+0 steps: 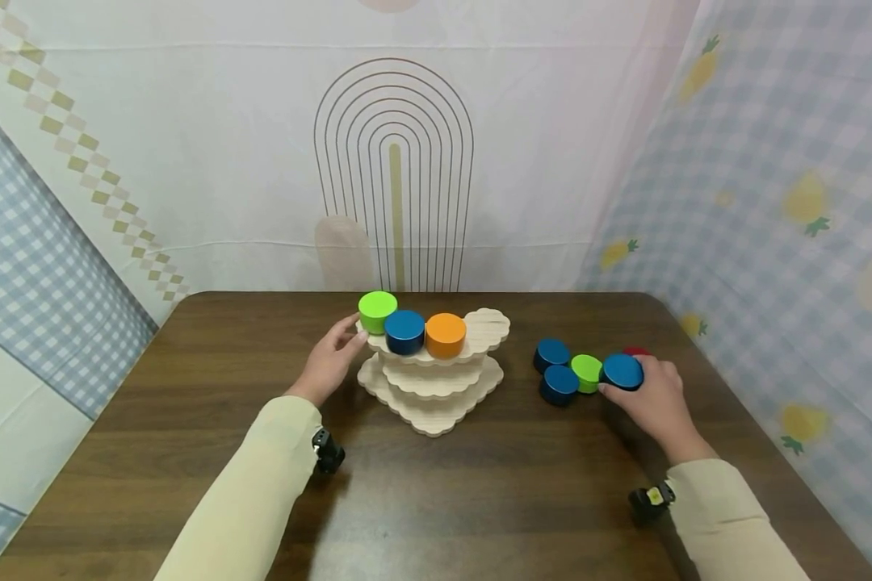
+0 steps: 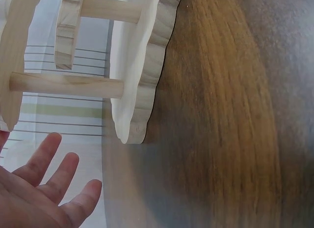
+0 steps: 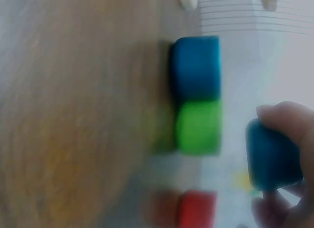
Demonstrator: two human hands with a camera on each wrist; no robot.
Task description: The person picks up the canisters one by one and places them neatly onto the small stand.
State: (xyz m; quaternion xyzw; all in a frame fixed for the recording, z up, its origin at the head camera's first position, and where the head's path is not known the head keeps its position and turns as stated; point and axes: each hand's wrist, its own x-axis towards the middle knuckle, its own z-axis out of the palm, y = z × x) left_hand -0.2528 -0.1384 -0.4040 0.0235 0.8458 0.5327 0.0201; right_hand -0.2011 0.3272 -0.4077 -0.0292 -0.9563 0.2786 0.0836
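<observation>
Pinching a blue cylinder (image 1: 622, 372) between thumb and fingers, the right grip (image 1: 657, 395) holds it raised off the surface (image 1: 443, 500), its flat top facing up. A red cylinder (image 1: 636, 351) stands just behind, mostly hidden in the head view. To the left of the held piece stands a green cylinder (image 1: 586, 374), and close by on its left are two more blue cylinders (image 1: 559, 385), one nearer the person than the other.

Well apart from these, the left grip (image 1: 329, 363) is released, its fingers extended and spread; thumb and forefinger lie at the left end of the top tier of a pale wooden stand (image 1: 436, 415). Along that tier, from left to right, sit a lime cylinder (image 1: 377, 313), a dark blue cylinder (image 1: 404, 332) and an orange cylinder (image 1: 446, 336). The tiers have wavy edges and are joined by round pegs (image 2: 64, 85). Beyond the dark, wood-grained surface hang a white cloth (image 1: 262, 161) with thin arches and a blue-checked cloth (image 1: 741, 242) on the right.
</observation>
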